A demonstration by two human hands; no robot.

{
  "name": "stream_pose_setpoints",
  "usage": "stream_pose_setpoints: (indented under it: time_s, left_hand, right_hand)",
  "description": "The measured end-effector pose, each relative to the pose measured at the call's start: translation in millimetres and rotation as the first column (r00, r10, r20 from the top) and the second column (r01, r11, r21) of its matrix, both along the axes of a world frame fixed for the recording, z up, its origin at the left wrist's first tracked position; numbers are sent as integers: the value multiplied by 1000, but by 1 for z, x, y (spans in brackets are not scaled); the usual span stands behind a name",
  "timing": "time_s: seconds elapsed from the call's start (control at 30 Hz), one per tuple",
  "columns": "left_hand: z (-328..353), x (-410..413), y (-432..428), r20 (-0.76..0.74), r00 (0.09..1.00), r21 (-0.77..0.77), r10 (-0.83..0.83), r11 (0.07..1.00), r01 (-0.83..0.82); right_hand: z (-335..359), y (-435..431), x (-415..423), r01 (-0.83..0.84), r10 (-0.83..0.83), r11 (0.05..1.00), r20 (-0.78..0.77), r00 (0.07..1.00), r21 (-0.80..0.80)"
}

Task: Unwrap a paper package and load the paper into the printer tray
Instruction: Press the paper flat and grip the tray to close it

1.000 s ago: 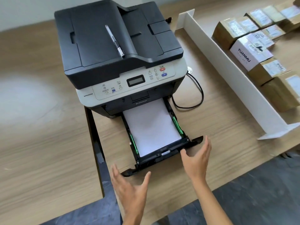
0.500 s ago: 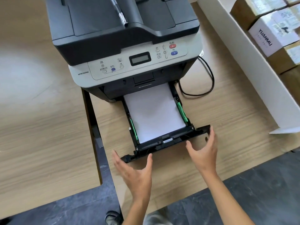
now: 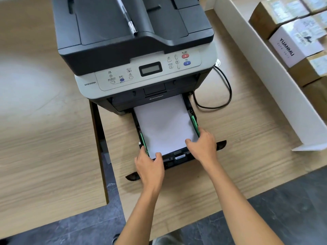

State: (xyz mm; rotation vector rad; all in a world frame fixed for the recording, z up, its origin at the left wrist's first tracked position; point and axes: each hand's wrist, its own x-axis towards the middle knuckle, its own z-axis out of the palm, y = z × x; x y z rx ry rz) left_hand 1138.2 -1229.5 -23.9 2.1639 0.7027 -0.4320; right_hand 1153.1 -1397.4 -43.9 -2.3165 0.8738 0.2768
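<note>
A black and grey printer (image 3: 134, 41) stands on the wooden table. Its black paper tray (image 3: 178, 159) is pulled out toward me, and a stack of white paper (image 3: 164, 124) lies flat inside between green side guides. My left hand (image 3: 150, 167) grips the tray's front left corner, with the thumb lying on the paper's near edge. My right hand (image 3: 203, 145) grips the front right corner beside the green guide, its thumb also on the paper. No wrapper is in view.
A pen (image 3: 127, 16) lies on the printer's lid. A black cable (image 3: 226, 89) loops on the table to the printer's right. Further right, a white divider (image 3: 276, 76) fences off several cardboard boxes (image 3: 297, 41). A dark gap (image 3: 102, 147) splits the table on the left.
Both hands were open and hovering in front of the tray; they have moved forward and closed on its front corners. The camera has moved closer.
</note>
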Motion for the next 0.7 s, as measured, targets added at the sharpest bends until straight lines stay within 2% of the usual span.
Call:
stream_pose_setpoints:
  time_s: [0.13,0.23,0.3,0.37,0.4,0.47,0.57,0.63,0.7]
  left_hand:
    - [-3,12,6,-77,986,-123,147,980,-156]
    - [-3,6,27,-52,999,-137,4,991,-11]
    - [7,-13,39,78,992,15,-100,995,99]
    - [18,-40,46,199,980,149,6,988,-37]
    - [22,-54,46,214,970,133,118,980,-149]
    - [17,-74,44,161,946,18,280,958,-286]
    - [-2,-83,39,75,938,-154,339,933,-325]
    - [-10,-76,33,63,938,-196,341,926,-323]
    - [-17,-68,27,106,927,-209,359,920,-333]
  right_hand:
    - [3,-3,3,27,-26,998,-9,1000,58]
    - [4,-16,1,-42,48,994,-58,997,102]
    - [4,-24,-16,-73,72,996,18,997,58]
    - [6,-30,-44,42,-45,999,202,978,18]
    - [6,-33,-59,127,-129,992,275,953,26]
    - [3,-37,-82,245,-249,968,296,922,51]
    - [-10,-41,-97,270,-296,951,191,936,149]
    - [-17,-41,-95,245,-285,948,195,939,204]
    - [-23,-40,-86,219,-257,958,212,943,187]
